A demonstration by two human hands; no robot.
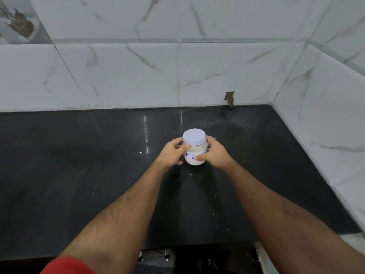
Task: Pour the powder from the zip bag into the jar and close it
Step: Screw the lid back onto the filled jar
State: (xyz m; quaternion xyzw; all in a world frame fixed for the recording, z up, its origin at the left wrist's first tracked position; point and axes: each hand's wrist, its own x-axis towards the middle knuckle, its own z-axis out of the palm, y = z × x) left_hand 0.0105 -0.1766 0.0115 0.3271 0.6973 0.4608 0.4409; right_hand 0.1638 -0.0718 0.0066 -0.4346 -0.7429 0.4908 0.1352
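Note:
A small clear jar stands upright on the black counter, near the middle. It holds white powder and carries a white label with blue handwriting, partly covered by my fingers. A pale lilac lid sits on top of it. My left hand wraps the jar's left side, thumb against its neck. My right hand grips the right side, thumb across the label. No zip bag is in view.
Marble-look tiled walls close off the counter at the back and on the right, meeting in a corner. A chipped hole shows low in the back wall. Specks of spilled powder dot the counter in front of the jar.

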